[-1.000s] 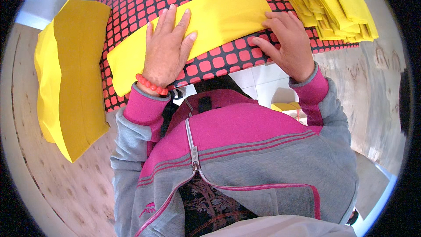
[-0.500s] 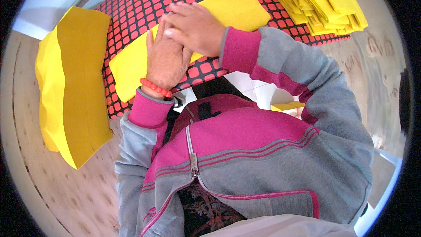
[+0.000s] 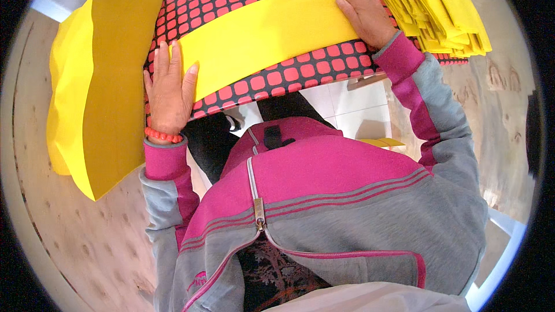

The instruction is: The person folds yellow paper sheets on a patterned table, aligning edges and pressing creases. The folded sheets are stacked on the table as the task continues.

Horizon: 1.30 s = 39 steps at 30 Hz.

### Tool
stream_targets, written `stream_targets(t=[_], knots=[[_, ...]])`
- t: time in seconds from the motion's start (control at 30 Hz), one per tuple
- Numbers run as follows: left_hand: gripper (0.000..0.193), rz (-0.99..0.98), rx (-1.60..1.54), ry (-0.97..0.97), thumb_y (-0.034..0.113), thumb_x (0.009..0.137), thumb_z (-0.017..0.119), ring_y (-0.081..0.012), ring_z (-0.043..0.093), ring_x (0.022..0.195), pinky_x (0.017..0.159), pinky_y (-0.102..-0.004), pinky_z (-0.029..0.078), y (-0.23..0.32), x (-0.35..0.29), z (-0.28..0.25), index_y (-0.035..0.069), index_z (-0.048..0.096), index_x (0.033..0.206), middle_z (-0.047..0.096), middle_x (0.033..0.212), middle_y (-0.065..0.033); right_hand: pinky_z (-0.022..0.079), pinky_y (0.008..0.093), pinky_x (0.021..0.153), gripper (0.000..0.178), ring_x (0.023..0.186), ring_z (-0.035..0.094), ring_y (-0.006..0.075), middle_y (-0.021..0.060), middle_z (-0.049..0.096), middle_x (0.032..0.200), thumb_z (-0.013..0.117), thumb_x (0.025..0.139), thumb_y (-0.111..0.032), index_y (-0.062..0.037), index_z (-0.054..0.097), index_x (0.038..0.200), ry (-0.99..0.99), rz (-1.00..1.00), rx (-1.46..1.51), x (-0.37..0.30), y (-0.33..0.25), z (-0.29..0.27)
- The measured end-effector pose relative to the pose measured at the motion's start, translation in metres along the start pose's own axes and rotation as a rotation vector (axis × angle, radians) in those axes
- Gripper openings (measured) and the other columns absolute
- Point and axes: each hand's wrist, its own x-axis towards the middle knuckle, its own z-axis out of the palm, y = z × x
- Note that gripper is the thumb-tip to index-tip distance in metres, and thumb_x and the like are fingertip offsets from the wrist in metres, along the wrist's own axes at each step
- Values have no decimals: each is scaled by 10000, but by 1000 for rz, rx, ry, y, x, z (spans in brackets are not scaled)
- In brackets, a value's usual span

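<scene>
Currently, in the head view, we rest an open left grip (image 3: 169, 84) and an open right grip (image 3: 365, 14) at opposite ends of the rectangular yellow fabric strip (image 3: 266, 32), lying across the red-and-black patterned counter (image 3: 292, 72). We judge smoothing in hand; the next move likely calls for even, flat-palmed pressure.

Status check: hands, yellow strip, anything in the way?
Left hand at left end of yellow strip, right hand over right end. Strip flat on red-and-black cover. Only hands overlap it.
</scene>
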Motion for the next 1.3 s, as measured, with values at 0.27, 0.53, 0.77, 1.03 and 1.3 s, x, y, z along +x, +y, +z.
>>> stream_targets(t=[0.27,0.53,0.77,1.03,1.3], knots=[[494,321,-8,331,298,978,523,-354,373,1412,1130,-591,275,79,50,5,25,497,1388,425,1490,-215,352,470,1113,410,1348,458,360,207,523,1408,496,999,-218,-30,537,1361,100,-255,36,36,-115,-28],[610,220,-88,96,412,991,495,-355,330,1448,1161,-537,239,47,38,22,24,438,1459,373,1537,-233,364,473,1100,411,1356,452,360,191,514,1431,466,1007,-235,-37,543,1359,37,-237,-85,9,-59,5],[593,-33,100,-16,392,1004,480,-343,322,1454,1151,-563,248,9,10,-1,32,427,1472,355,1553,-218,364,507,1105,442,1377,439,337,168,514,1434,455,1005,-319,-54,554,1345,-47,66,-132,-5,2,-10],[580,370,-83,172,412,971,541,-335,398,1400,1128,-544,304,91,44,18,47,482,1417,422,1503,-204,429,463,1023,351,1253,526,354,208,562,1345,541,951,-238,-14,625,1208,86,-282,99,29,-124,8],[628,89,-10,70,403,995,501,-341,313,1460,1167,-543,236,10,5,4,19,401,1481,332,1573,-205,374,444,1112,441,1327,490,342,207,533,1409,463,1021,-304,-37,542,1363,12,-175,26,13,-8,7]])
